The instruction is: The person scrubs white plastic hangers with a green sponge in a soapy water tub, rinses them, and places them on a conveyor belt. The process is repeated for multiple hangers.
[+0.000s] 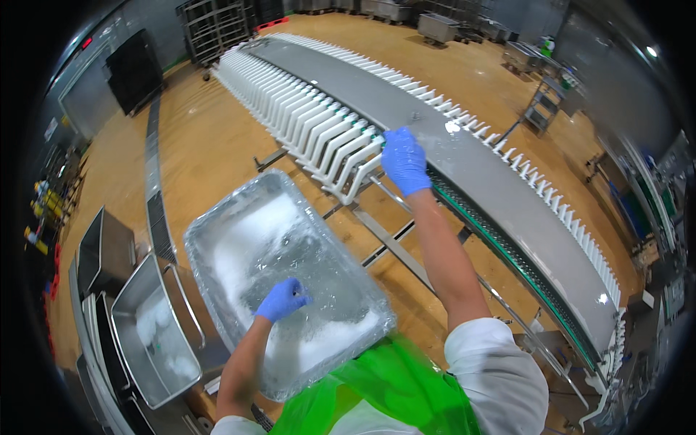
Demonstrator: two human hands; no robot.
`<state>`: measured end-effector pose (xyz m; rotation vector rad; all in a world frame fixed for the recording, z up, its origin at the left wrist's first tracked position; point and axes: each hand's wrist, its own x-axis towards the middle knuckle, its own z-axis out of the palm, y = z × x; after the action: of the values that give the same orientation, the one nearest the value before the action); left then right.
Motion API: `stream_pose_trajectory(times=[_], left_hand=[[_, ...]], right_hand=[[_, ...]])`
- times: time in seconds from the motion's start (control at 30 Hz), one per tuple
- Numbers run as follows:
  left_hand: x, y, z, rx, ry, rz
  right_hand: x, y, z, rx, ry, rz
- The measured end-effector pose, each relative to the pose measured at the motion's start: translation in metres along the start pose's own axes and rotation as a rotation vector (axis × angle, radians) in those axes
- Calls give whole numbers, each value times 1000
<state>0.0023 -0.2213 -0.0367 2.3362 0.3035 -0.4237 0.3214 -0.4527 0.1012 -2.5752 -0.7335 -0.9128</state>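
My left hand (pixel 283 299), in a blue glove, is over a large tub (pixel 194 235) lined with clear plastic. Its fingers are curled, and a small dark spot shows between them that I cannot make out. White foam (pixel 257 228) floats on the cloudy water (pixel 319 272) in the tub. My right hand (pixel 404 161), also gloved in blue, reaches to the near side of a long conveyor (pixel 500 181). Its fingers close at the top of the last white bent bar (pixel 360 172) in a row, beside the green-edged chain (pixel 478 217); the fingertips are partly hidden.
A metal bin (pixel 163 333) with foamy water stands left of the tub. Metal frame bars (pixel 395 246) run beneath the conveyor. A drain channel (pixel 154 196) crosses the tan floor. Racks (pixel 215 29) and carts (pixel 438 27) stand far off; a person in green (pixel 547 47) is at the back right.
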Motion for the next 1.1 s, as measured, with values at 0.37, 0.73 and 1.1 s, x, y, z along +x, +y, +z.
stream_pose_trajectory(times=[0.37, 0.73, 1.1], left_hand=[[63, -163, 89, 995, -114, 660], [22, -42, 43, -413, 208, -227], [37, -87, 70, -139, 426, -285]], right_hand=[[7, -9, 23, 73, -337, 58], [-15, -78, -17, 565, -498, 148], [-170, -230, 72, 572, -715, -304]])
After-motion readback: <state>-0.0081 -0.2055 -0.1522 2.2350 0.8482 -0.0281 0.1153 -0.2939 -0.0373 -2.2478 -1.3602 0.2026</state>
